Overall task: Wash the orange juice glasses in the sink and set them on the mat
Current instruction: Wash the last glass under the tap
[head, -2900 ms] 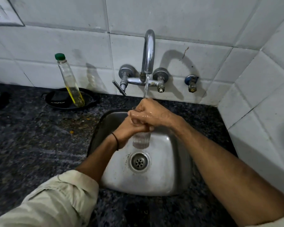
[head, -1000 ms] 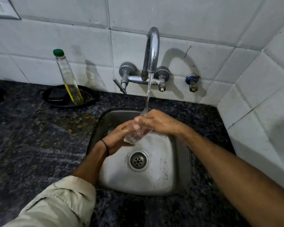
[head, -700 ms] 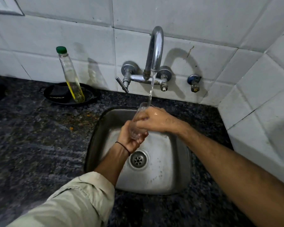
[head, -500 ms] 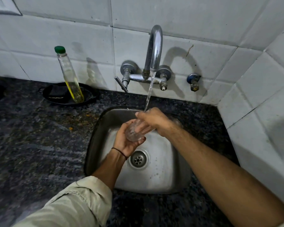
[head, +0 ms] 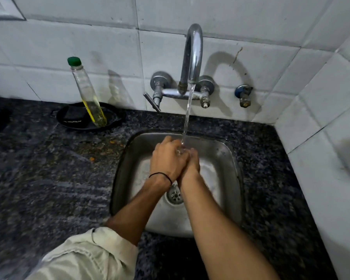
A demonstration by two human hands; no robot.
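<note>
Over the steel sink (head: 229,158), both my hands are pressed together under the running water. My left hand (head: 167,160) wraps over the clear glass (head: 179,151), of which only a small wet bit shows between the fingers. My right hand (head: 192,164) lies against it from the right, fingers curled round the same glass. The stream from the tap (head: 192,55) lands right where the two hands meet. No mat is in view.
A tall bottle (head: 88,98) with a green cap and yellow liquid stands in a black dish (head: 73,118) at the back left of the dark granite counter (head: 38,178). White tiled walls close off the back and right. The drain (head: 175,196) lies under my wrists.
My hands have closed together around the glass, hiding it almost wholly. The left hand has turned over on top, and both forearms have swung toward the middle of the sink.
</note>
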